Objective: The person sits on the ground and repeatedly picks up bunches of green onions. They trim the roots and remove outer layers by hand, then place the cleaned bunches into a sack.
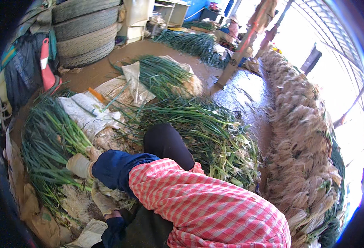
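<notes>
Green onions with long leaves are heaped at the left. My right hand, in a pale glove below a blue cuff and red checked sleeve, lies against their stalks; its fingers are mostly hidden. Just below it, my left hand, also gloved, is bent beside pale stalks and onion roots. What its fingers hold, if anything, cannot be told. A large pile of loose onion leaves and trimmings lies beyond my dark-clad knee. Another bunch of green onions rests farther up, its roots towards the right.
White sacking lies between the onion heaps. Stacked tyres stand at upper left, near a red and white object. A wooden post leans over wet ground. A long root-side-out onion stack lines the right. Another person sits far back.
</notes>
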The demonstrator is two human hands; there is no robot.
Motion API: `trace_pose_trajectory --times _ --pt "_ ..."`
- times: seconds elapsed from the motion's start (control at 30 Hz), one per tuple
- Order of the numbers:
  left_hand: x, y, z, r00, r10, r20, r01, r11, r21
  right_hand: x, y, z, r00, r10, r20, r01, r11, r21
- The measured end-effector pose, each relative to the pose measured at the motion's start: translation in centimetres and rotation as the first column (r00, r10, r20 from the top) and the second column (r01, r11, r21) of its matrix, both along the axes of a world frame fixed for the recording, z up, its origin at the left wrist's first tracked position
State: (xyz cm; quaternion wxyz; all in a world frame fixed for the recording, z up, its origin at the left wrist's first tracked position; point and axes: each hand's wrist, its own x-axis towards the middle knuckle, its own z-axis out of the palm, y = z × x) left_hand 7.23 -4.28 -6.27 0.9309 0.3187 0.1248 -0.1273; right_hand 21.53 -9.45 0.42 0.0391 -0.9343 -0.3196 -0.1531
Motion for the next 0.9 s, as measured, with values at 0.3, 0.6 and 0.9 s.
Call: trace_pose_trajectory --times 0.3,0.6,0.9 --pt "5.0 6.9 -13.2 1.000 -0.019 -0.024 0.018 0.997 -0.071 -6.2 -2.6 3.7 0.927 0.086 -0.365 0.271 0.521 0.810" --pt "4.1 3.4 -9.2 0.880 -0.182 0.439 -0.147 0.775 0.614 -1.6 -9.2 -2.6 0.654 -0.012 -0.756 0.478 0.782 0.401" --pt "0.1 1.0 -3.4 0.978 -0.127 0.167 0.126 0.992 0.017 -2.4 -6.2 -5.4 0.484 0.389 -0.784 0.581 0.527 0.620"
